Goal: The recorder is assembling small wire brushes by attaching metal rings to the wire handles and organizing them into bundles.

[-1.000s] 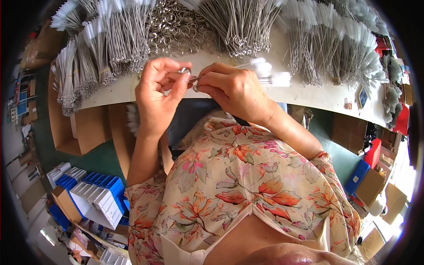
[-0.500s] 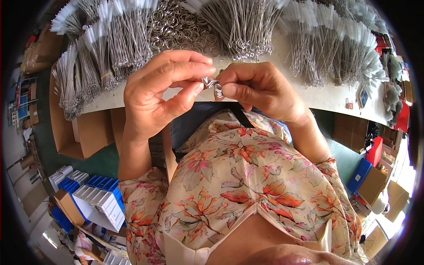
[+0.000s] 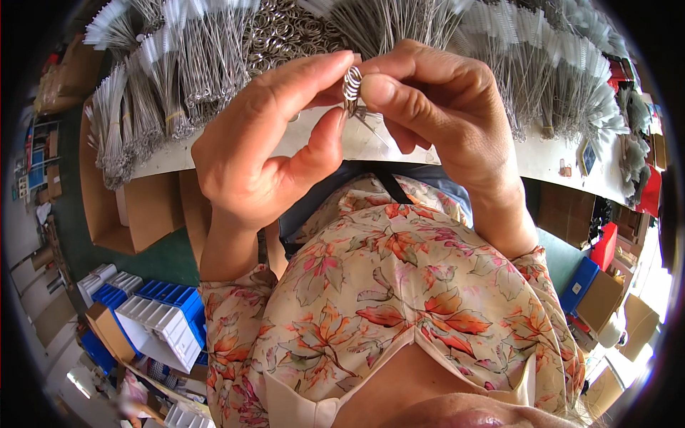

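Note:
A small stack of shiny metal wire loops (image 3: 352, 83) stands upright between my two hands, over the table's near edge. My right hand (image 3: 442, 100) pinches it from the right, thumb over the loops and the other fingers curled behind. Thin metal wires (image 3: 372, 128) trail below the loops under the right fingers; their far ends are hidden. My left hand (image 3: 264, 135) is curved round the left side, index fingertip at the top of the stack and thumb tip at its lower end. Whether a separate split ring sits in the stack is too small to tell.
Bundles of wire-handled brushes with pale bristles lie at the left (image 3: 168, 78), middle and right (image 3: 535, 64) of the white table (image 3: 571, 167). Behind my hands is a heap of metal rings (image 3: 292, 32). Cardboard boxes (image 3: 146, 214) and blue and white crates (image 3: 160, 321) stand below.
Both hands have risen away from me, toward the ring heap, with the loops. The loops have turned to a more upright stack, and thin wires now show below them.

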`<state>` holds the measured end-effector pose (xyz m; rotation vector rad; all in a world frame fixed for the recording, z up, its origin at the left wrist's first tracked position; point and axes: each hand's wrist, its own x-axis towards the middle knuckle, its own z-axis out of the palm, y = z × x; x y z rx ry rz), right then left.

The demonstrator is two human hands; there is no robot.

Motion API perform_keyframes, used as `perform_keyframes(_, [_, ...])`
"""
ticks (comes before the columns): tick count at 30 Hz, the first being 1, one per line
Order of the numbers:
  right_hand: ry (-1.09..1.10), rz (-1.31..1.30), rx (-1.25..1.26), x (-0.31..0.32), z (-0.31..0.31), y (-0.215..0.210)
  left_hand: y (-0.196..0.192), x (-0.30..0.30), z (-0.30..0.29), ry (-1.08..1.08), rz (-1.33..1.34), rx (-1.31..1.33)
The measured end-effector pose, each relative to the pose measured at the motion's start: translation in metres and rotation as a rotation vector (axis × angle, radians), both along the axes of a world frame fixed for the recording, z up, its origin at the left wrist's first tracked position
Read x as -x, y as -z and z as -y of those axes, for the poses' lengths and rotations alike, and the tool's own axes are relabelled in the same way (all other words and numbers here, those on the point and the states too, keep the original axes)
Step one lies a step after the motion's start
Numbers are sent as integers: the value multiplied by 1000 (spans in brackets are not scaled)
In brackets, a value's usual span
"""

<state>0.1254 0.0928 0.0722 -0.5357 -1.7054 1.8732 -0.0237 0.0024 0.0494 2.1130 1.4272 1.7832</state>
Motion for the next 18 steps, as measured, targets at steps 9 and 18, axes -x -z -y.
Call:
perform_keyframes(9, [-90, 54, -22, -4, -12, 3, -5, 13, -9, 142, 89, 118])
perform_keyframes(18, [-45, 25, -3, -3, -8, 11, -18, 31, -12, 194, -49, 381])
